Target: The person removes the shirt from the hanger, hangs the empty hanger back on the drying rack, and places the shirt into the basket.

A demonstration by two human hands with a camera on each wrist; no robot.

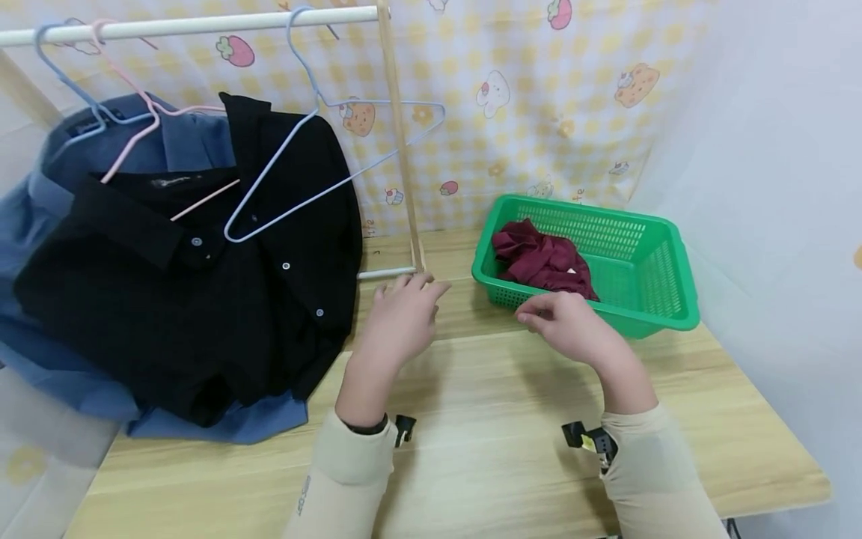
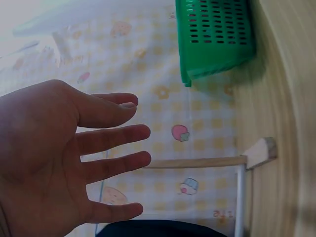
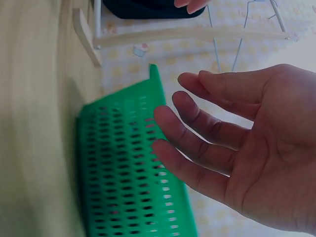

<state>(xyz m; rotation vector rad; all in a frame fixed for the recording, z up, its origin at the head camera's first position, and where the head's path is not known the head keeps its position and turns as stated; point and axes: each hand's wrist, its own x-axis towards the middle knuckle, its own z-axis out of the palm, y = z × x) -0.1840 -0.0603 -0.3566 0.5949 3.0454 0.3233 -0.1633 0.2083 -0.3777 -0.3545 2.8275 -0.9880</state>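
In the head view the left hand (image 1: 404,318) hovers over the table between the rack and the basket; its fingers are spread and hold nothing, as the left wrist view shows of the hand (image 2: 54,158). Close in front of the green basket (image 1: 656,322) is the right hand (image 1: 569,326), fingers loosely bent, empty; the right wrist view shows this hand (image 3: 247,143) beside the basket (image 3: 128,173). Crumpled dark red cloth (image 1: 542,258) lies in the basket's left part. A black shirt (image 1: 289,299) and a blue shirt (image 1: 222,427) hang at the left.
A white rail (image 1: 202,25) on wooden posts (image 1: 404,157) carries a pink hanger (image 1: 138,138) and blue hangers, one of them bare (image 1: 316,196) in front of the black shirt. A patterned cloth (image 1: 458,150) covers the back wall. The wooden table (image 1: 485,449) ends at the right.
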